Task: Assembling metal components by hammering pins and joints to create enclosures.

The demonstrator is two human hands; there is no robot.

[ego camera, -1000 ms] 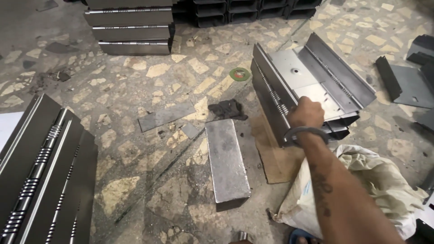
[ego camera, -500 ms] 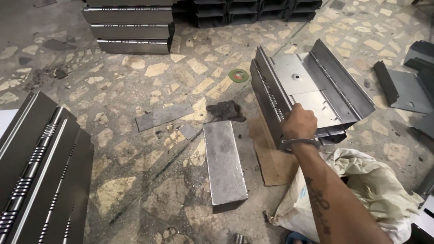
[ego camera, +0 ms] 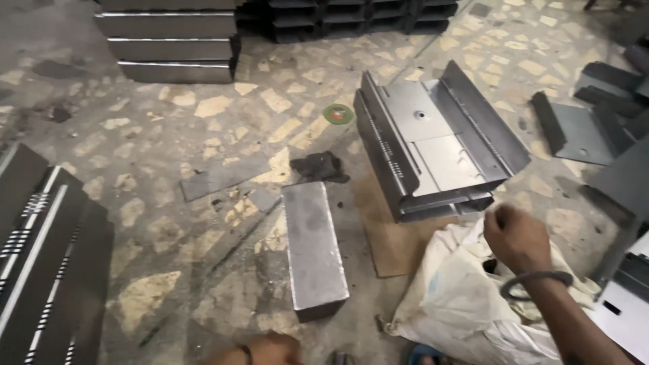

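The left hand (ego camera: 260,349) barely shows at the bottom edge — its grip cannot be told. The right hand (ego camera: 517,236), loosely curled and empty, hovers over the white sack (ego camera: 460,304). The metal channels (ego camera: 433,145) lie just beyond it, up-left — long axis running away.

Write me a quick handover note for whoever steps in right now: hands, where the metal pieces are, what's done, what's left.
Right hand: closed in a loose fist above the white sack, apart from the metal; whether it grips anything cannot be told.
Left hand: only partly in view at the bottom edge, state unclear.
Stacked metal channels: on the floor just beyond the sack, partly on a brown board.
Steel block: on the floor left of the board.
Green disc and dark rag: beyond the block.
Done: channels nested in a stack.
Left: nothing in hand; the stack lies untouched.
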